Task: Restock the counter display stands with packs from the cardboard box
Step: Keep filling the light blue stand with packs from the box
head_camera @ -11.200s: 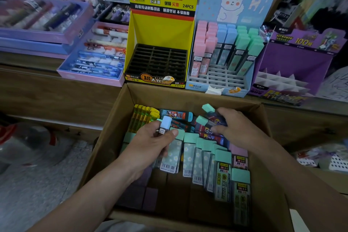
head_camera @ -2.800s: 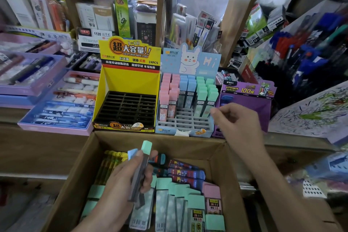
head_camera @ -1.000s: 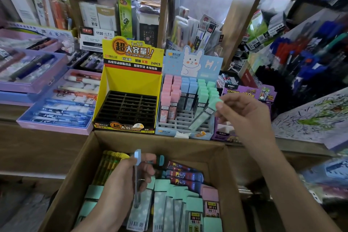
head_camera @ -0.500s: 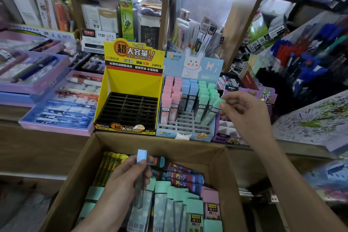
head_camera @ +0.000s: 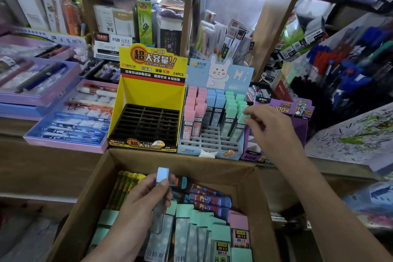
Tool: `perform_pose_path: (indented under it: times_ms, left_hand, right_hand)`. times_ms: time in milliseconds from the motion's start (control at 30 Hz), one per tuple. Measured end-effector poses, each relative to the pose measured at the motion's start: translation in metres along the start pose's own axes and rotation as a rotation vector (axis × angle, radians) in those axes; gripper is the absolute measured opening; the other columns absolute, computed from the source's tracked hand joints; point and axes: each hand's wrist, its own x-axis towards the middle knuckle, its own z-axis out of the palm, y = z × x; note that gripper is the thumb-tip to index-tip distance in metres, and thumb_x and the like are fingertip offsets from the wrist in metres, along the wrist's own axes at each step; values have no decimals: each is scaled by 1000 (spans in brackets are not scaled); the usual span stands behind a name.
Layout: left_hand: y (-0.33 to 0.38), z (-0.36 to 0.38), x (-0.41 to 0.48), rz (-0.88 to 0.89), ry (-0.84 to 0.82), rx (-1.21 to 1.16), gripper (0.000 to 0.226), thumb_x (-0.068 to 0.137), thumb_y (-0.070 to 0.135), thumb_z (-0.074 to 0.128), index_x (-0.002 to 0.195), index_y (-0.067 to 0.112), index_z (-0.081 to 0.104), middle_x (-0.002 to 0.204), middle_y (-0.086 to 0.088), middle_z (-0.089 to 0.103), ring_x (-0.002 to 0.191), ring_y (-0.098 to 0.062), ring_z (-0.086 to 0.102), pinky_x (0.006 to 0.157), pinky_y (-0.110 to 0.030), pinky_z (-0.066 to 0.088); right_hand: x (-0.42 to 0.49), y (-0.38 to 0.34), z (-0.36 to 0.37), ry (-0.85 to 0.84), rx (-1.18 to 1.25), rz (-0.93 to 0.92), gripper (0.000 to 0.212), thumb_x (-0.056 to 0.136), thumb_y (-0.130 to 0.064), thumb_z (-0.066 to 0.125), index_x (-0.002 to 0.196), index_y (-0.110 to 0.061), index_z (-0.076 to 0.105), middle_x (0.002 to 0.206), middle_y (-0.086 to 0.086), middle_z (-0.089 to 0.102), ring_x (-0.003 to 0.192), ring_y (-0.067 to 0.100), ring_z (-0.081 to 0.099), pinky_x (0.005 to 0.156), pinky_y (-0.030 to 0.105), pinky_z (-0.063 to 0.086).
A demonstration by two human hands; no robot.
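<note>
My right hand (head_camera: 270, 127) pinches the cap of a mint green pack (head_camera: 239, 126) standing in the right column of the pale blue rabbit display stand (head_camera: 212, 144), which holds pink, blue and green packs. My left hand (head_camera: 146, 200) grips a blue-capped pack (head_camera: 161, 192) upright over the open cardboard box (head_camera: 89, 195). The box holds several mint, pink, dark blue and yellow packs. The yellow display stand (head_camera: 148, 95) has a black slotted tray with nothing in it.
A purple display stand (head_camera: 297, 121) sits to the right of my right hand. Lilac and blue pen trays (head_camera: 70, 121) lie on the counter at left. Shelves packed with stationery rise behind. A scribbled paper pad (head_camera: 357, 136) lies at the far right.
My right hand has lowered the green pack from a slant into a slot of the rabbit stand. My left hand has kept the blue-capped pack over the box.
</note>
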Motion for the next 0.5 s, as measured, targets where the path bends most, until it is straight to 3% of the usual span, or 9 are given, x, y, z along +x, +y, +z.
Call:
perform_pose_path:
  times_ms: [100, 200, 333, 500]
  left_hand:
    - [0, 0, 0, 27, -5, 26, 38, 78, 45, 67, 106, 20, 77, 73, -4, 62, 68, -14, 59, 59, -28, 50]
    - [1, 1, -2, 39, -4, 44, 36, 78, 45, 67, 104, 22, 77, 73, -3, 62, 69, -14, 59, 61, -28, 49]
    - [6, 3, -5, 58, -15, 41, 33, 79, 42, 67, 103, 20, 77, 72, -5, 61, 66, -15, 59, 59, -26, 51]
    - [11, 8, -8, 55, -19, -13, 28, 80, 35, 67, 99, 16, 76, 71, -9, 58, 62, -20, 59, 54, -25, 47]
  right_hand:
    - [0, -4, -3, -5, -1, 19, 13, 97, -7, 68, 109, -9, 72, 98, -3, 60, 80, 14, 59, 75, 38, 57]
    - [-2, -10, -5, 39, 42, 80, 17, 94, -5, 72, 111, -8, 73, 102, 2, 62, 78, 16, 63, 76, 32, 58]
    - [-19, -26, -6, 144, 324, 317, 17, 94, -7, 73, 110, -15, 72, 93, -3, 68, 78, 11, 64, 70, 18, 55]
    - [-55, -52, 13, -60, 573, 467, 18, 93, -7, 72, 96, -25, 73, 81, -8, 73, 71, 8, 70, 62, 17, 56]
